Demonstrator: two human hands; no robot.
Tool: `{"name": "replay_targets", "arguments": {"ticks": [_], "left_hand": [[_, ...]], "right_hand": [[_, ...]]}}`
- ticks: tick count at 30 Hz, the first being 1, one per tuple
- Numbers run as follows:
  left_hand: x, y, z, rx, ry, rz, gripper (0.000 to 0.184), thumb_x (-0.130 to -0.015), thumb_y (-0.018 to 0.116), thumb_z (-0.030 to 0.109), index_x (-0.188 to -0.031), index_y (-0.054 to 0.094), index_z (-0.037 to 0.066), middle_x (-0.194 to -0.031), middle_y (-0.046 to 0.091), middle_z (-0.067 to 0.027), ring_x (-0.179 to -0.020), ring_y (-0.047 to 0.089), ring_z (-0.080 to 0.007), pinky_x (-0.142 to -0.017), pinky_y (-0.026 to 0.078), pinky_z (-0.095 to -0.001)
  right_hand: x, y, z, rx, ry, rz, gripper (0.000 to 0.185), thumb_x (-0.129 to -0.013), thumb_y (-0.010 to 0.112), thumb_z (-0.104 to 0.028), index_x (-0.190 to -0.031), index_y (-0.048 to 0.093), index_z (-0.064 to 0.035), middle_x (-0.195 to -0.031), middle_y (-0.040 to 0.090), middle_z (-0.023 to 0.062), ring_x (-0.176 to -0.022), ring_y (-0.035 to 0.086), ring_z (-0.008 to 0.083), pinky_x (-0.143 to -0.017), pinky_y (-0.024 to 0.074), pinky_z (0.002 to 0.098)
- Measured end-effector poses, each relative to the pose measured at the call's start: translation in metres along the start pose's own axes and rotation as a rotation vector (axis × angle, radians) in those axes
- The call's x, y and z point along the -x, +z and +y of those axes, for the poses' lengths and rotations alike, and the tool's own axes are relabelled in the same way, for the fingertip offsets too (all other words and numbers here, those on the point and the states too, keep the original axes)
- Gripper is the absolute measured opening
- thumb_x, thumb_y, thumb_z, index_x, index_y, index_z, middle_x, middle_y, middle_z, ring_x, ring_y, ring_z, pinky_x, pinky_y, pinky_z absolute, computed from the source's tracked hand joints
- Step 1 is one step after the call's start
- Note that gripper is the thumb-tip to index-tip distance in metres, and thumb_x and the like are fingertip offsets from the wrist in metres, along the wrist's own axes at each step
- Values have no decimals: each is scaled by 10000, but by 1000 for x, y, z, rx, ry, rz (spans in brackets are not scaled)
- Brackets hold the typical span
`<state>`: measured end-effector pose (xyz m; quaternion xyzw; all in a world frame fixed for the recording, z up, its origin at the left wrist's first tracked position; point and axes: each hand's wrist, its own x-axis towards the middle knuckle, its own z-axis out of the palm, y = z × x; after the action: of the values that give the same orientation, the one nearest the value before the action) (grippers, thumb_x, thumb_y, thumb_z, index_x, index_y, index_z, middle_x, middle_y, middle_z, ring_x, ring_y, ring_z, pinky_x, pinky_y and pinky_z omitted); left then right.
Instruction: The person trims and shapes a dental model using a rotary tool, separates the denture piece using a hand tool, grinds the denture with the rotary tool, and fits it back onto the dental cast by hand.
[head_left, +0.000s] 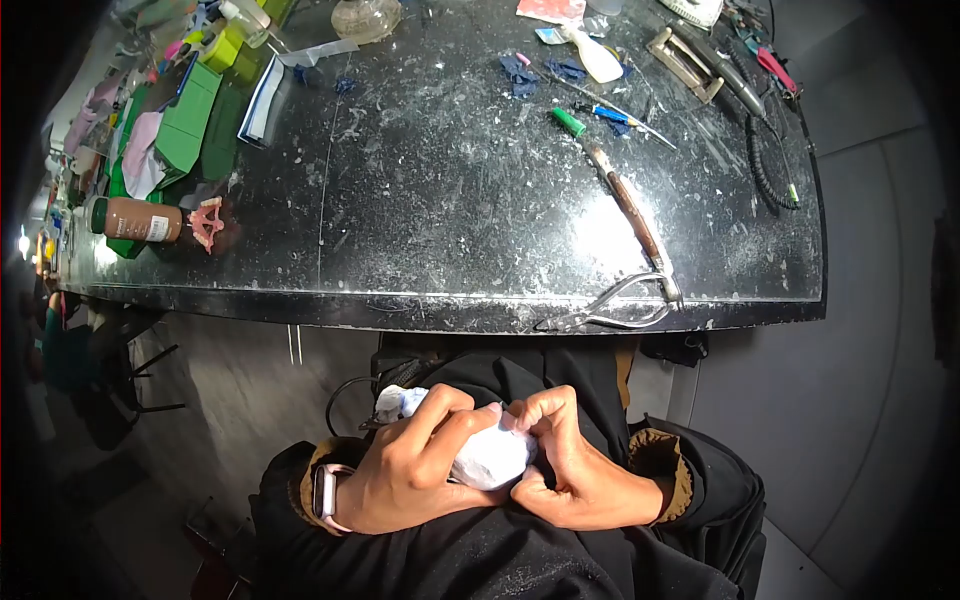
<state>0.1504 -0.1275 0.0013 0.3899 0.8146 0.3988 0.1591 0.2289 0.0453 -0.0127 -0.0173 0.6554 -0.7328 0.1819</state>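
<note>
Scuffed and dust-flecked, a black table [430,220] is standing before the person, bearing a brown-handled tool [632,205]. Over the lap, the left hand [425,465] is clamping its fingers on a white plaster-like lump [492,458], while the right hand [570,470] is curling its fingers against the near side; whether those are gripping, one cannot tell. Seemingly, they are working the surface, a step probably calling next for a steady left hold.
</note>
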Motion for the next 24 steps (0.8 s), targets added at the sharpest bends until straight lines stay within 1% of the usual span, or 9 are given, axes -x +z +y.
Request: {"name": "replay_targets", "arguments": {"ticks": [4,7,10,13,14,15,17,20,24], "left_hand": [[-4,-1,0,11,-17,-25,591,-525,865,199,-1005,591,-11,-895,502,-69,-706,601,-189,-590,504,-296],[-8,-1,-1,7,-28,-38,600,-521,866,199,-1008,592,-18,-896,502,-68,-713,600,-187,-589,504,-296],[-11,-3,-4,39,-34,-49,615,-517,868,201,-1017,592,-27,-900,500,-79,-719,598,-191,-596,508,-297],[-14,-7,-7,74,-60,-40,621,-515,868,189,-1024,591,-34,-906,497,-97,-732,599,-203,-609,517,-299],[-16,-8,-8,67,-65,-25,619,-517,865,183,-1027,590,-34,-908,496,-102,-736,600,-207,-612,520,-301],[-18,-9,-8,61,-73,-9,617,-519,862,178,-1031,589,-34,-909,496,-107,-741,601,-212,-615,523,-302],[-20,-10,-8,56,-94,8,611,-525,857,167,-1034,586,-35,-912,498,-115,-748,602,-217,-618,528,-307],[-25,-10,-10,62,-108,15,603,-532,852,158,-1034,578,-35,-919,505,-123,-755,604,-221,-615,531,-313],[-29,-9,-10,84,-150,42,607,-523,860,156,-1019,564,-32,-922,513,-137,-765,603,-230,-609,529,-314]], "right_hand": [[-3,-5,-5,34,20,-23,383,-784,447,49,-1077,202,19,-960,314,144,-838,408,185,-744,390,323],[-5,-6,-4,23,24,-24,371,-786,444,45,-1067,203,18,-949,315,146,-835,406,189,-753,395,328],[-7,-9,-1,16,21,-22,423,-788,438,67,-1122,183,11,-1006,354,164,-933,454,201,-814,394,321],[-9,-14,-3,-329,90,40,520,-795,434,97,-1206,139,-24,-1109,393,187,-1085,465,218,-913,378,328],[-8,-19,3,-439,91,19,611,-803,435,117,-1269,92,-80,-1203,401,200,-1182,438,228,-983,351,362],[-7,-20,3,-579,111,51,646,-801,471,120,-1275,89,-98,-1219,417,203,-1164,459,231,-989,374,389],[-5,-21,9,-498,59,85,688,-784,524,123,-1271,93,-103,-1209,443,211,-1139,495,240,-980,410,398],[-9,-20,7,-380,18,115,706,-768,565,122,-1255,104,-99,-1187,465,215,-1115,521,241,-976,439,406],[-13,-20,7,-362,-14,144,701,-767,584,114,-1243,112,-92,-1156,472,218,-1099,536,240,-972,451,405]]}}
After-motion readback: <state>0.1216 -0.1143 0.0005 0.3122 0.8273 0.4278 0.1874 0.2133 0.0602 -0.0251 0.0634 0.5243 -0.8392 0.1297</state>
